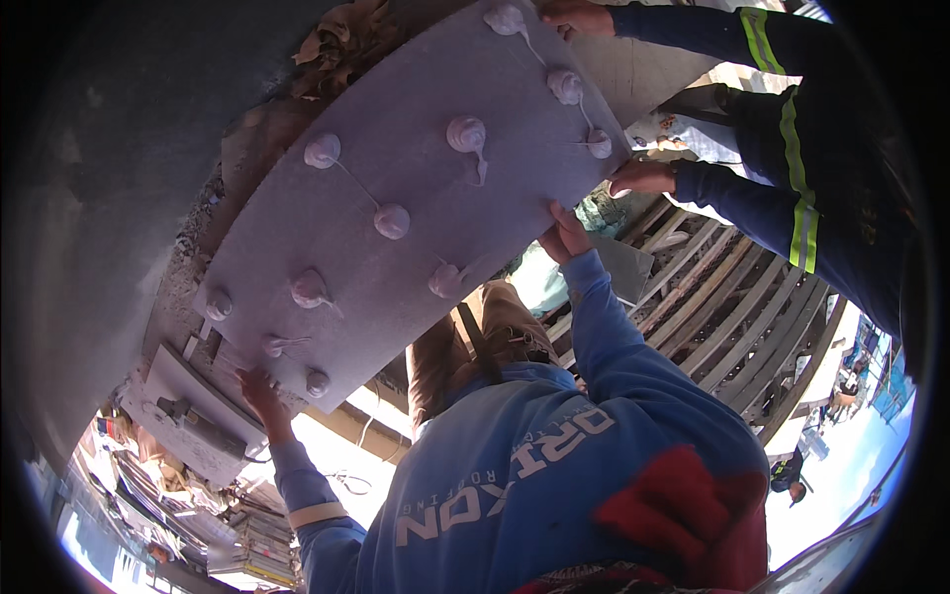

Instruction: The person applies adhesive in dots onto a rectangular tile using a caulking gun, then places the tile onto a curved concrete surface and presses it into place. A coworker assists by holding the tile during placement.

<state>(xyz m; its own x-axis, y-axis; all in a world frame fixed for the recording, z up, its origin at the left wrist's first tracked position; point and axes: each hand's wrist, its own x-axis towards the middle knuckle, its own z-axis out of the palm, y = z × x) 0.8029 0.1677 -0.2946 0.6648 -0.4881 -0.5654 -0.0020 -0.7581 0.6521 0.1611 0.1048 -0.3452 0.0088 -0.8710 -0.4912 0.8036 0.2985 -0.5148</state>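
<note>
A large grey panel [396, 168], dotted with several round blobs of pinkish-white paste, spans the upper middle of the view and lies at a slant. My left hand [261, 398] grips its lower left end, the fingers along the edge. Closer to the right end, my right hand [566, 236] is closed on the near edge, thumb on the pasted face. A co-worker in dark sleeves with yellow reflective bands holds the far right end, with one hand [580, 16] at the top corner and the other hand [643, 178] at the lower corner. The panel's underside is hidden.
A dark grey wall [89, 198] rises at the left, with crumpled brown paper [341, 45] by the panel's far edge. Wooden slats [732, 307] lie at right. At lower left, a cylindrical grey tool [203, 428] rests on a board, near stacked materials [257, 544].
</note>
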